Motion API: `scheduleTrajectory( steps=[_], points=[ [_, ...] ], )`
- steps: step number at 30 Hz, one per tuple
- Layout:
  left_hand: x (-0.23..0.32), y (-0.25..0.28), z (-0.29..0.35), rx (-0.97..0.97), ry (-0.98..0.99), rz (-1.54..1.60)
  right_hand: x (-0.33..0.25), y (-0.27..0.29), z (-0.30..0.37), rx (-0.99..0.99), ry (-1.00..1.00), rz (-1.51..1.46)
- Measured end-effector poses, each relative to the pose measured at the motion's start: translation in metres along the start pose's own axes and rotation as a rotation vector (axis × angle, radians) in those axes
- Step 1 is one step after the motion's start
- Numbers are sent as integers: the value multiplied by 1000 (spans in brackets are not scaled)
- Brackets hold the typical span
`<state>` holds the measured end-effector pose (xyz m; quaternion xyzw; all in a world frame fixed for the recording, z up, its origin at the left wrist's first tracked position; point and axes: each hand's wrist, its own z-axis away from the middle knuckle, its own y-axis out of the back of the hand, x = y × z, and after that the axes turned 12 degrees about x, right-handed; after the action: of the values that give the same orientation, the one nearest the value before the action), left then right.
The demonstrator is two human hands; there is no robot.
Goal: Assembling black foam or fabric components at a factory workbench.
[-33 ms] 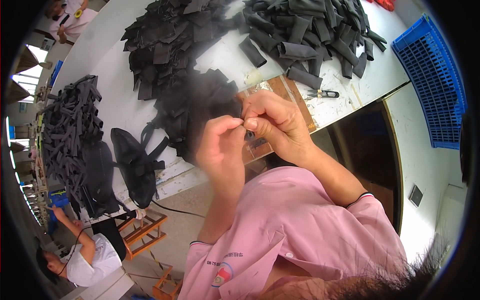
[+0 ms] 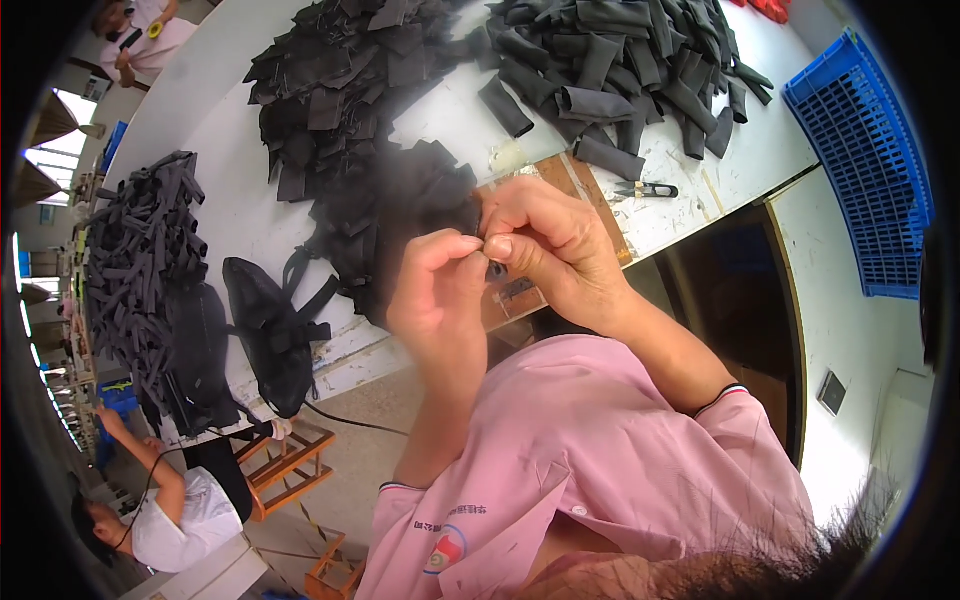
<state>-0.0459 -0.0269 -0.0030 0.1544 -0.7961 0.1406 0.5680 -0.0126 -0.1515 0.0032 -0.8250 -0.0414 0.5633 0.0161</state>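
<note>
My left hand [image 2: 437,300] and my right hand [image 2: 560,240] meet over the near edge of the table, thumbs and forefingers pinched tip to tip. Whatever lies between the fingertips is hidden or too small to name. Just beyond my left hand, a heap of black fabric pieces [image 2: 335,90] spreads back across the white table [image 2: 225,200]. Brown board [image 2: 575,185] lies on the tabletop under my right hand. Thread snips [image 2: 652,189] rest to the right of it.
Rolled black fabric tubes [image 2: 600,100] are heaped at the back right. Black strips [image 2: 140,250] and a black pouch-like piece [image 2: 265,330] lie at left. A blue plastic crate [image 2: 860,160] stands at right. A co-worker [image 2: 190,515] sits lower left, near a wooden stool [image 2: 290,475].
Both my hands have shifted very slightly left, with the fingertips still pinched together. The things on the table look the same.
</note>
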Motion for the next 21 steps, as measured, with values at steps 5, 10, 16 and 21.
scheduleTrajectory(
  steps=[5,10,16,21],
  points=[
    [10,-4,-19,21,-59,216,-27,-7,-17,8,31,107],
    [20,2,-39,-176,373,597,-30,-4,-33,4,-170,16],
    [9,-1,-56,-529,964,1416,-20,8,-51,-198,-497,-166],
    [-60,9,-32,-243,1170,1127,47,17,-23,-148,-892,-490]
  ],
)
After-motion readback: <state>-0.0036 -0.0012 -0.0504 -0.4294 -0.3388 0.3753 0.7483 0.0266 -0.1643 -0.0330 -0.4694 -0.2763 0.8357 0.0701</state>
